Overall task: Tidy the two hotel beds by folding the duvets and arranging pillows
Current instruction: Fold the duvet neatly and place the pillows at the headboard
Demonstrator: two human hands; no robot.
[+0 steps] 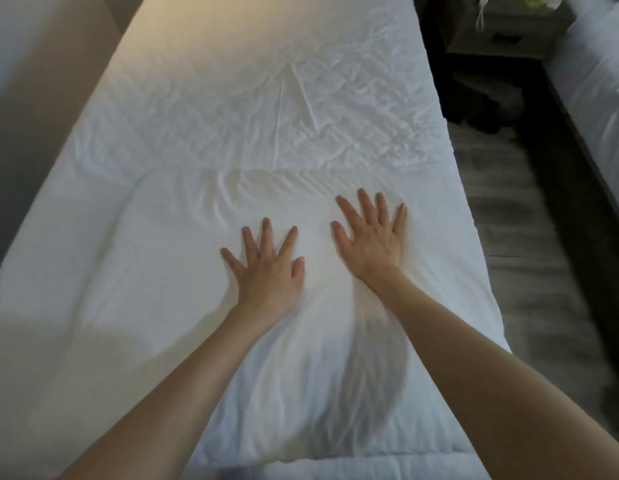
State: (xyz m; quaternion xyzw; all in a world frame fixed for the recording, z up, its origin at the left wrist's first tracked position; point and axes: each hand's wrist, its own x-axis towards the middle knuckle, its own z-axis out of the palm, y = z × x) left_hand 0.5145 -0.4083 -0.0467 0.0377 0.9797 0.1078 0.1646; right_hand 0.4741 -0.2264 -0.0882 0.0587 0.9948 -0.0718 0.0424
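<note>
Left hand [268,275], right hand [370,245] flat, fingers spread, holding nothing, pressing one duvet [145,271]; second bed [595,74] at right.

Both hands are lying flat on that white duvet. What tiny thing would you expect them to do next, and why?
Probably slide forward and apart: the left hand and right hand press flat on the duvet, and creases show just ahead of them.
</note>
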